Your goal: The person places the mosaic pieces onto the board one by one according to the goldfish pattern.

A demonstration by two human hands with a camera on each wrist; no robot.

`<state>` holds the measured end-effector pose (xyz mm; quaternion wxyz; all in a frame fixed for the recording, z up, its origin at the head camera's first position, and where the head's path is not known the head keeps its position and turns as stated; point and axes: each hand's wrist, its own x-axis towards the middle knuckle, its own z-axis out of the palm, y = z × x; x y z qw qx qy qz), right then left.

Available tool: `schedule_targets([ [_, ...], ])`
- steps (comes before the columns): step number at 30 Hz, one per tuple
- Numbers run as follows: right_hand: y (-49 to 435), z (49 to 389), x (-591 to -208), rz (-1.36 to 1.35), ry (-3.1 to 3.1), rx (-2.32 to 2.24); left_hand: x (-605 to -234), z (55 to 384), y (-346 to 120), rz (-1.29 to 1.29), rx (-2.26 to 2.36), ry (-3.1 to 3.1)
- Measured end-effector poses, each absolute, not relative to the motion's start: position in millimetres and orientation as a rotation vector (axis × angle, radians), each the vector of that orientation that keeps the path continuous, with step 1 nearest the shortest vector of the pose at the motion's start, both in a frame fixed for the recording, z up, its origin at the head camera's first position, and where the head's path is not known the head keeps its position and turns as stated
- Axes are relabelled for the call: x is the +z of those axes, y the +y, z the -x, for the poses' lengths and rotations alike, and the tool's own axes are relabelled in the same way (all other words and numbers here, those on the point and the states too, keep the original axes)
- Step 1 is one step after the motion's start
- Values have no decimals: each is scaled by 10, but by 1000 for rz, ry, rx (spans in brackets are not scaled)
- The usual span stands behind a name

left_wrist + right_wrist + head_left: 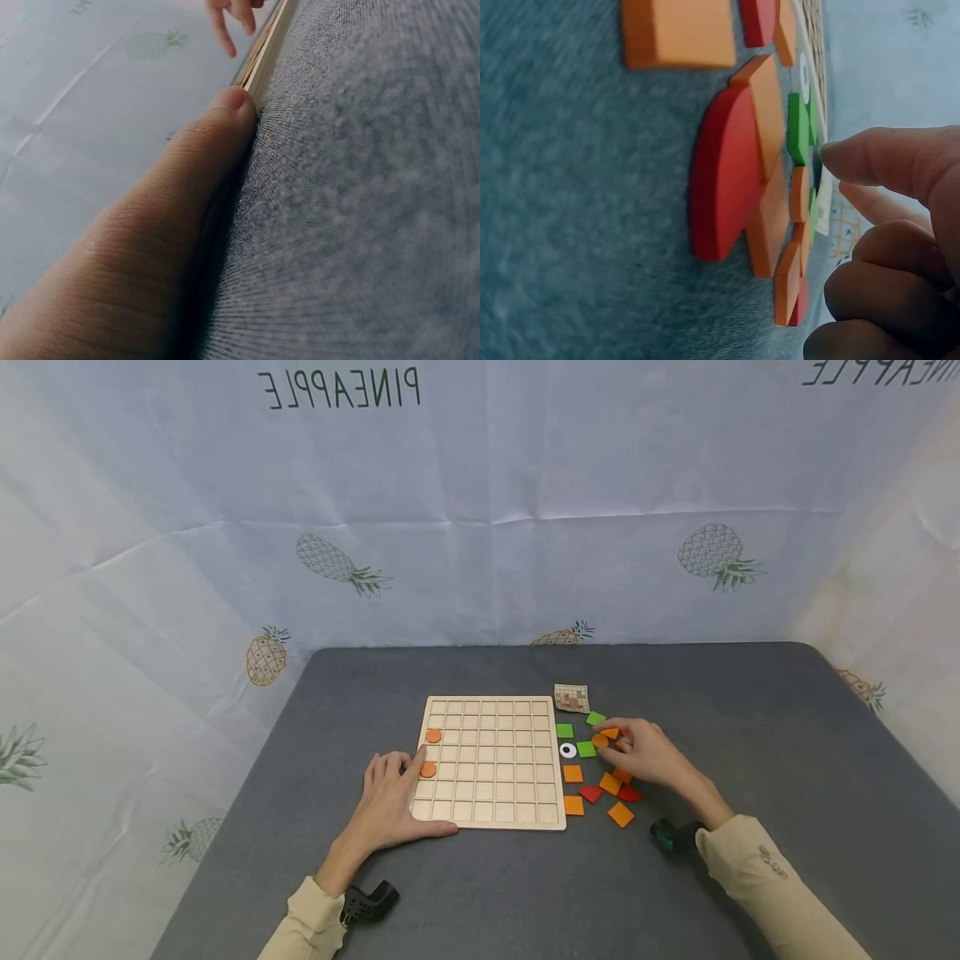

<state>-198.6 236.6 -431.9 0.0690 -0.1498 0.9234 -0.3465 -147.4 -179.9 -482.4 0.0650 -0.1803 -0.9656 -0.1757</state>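
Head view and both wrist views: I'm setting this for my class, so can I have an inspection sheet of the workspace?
Surface: dark grey table
Job's things: wooden grid board, two orange discs in its leftmost column; orange pieces, green pieces, red pieces and a white ring to its right; picture card by its far right corner
Clutter: nothing seen
Hands: left hand touches the board's left and near edges; right hand is at the orange pieces, contact unclear
Cables: nothing seen
Surroundings: pale cloth printed with pineapples behind the table

Pieces (611,783) near the right hand (647,752) were orange, red, green and white. The left hand (390,800) touched a gridded cream board (483,772).
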Motion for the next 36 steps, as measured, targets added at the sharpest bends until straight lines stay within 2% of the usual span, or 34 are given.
schedule_targets([
  [24,2364,1994,-4426,397,2868,-809,-4828,1486,-1796,545,-513,-2921],
  [36,2288,1970,-4381,361,2892,-851,-4827,1486,-1804,555,-534,-2910],
])
